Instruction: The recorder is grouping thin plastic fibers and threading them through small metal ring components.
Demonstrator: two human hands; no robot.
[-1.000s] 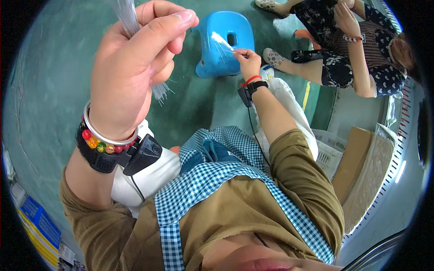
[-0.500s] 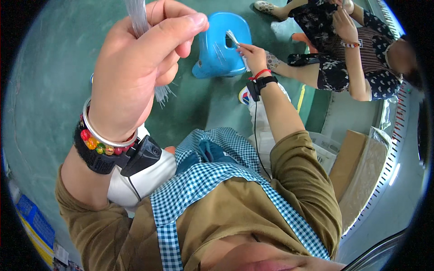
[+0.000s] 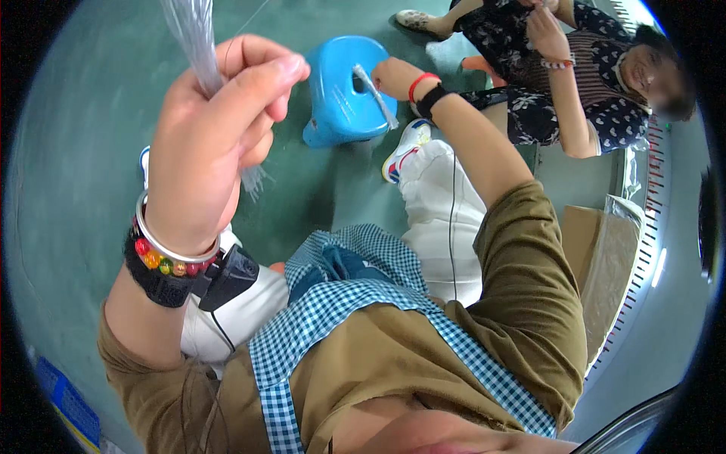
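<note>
Both hands grip clear strands: left (image 3: 215,144) a bundle (image 3: 193,38), right (image 3: 393,76) a tuft (image 3: 376,94) over the blue stool (image 3: 340,94).

Olive sleeves (image 3: 529,303), checked apron (image 3: 340,303), beaded bracelet (image 3: 170,265)

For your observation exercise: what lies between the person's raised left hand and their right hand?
In the head view, the blue plastic stool on the green floor lies between the left hand and right hand.
</note>
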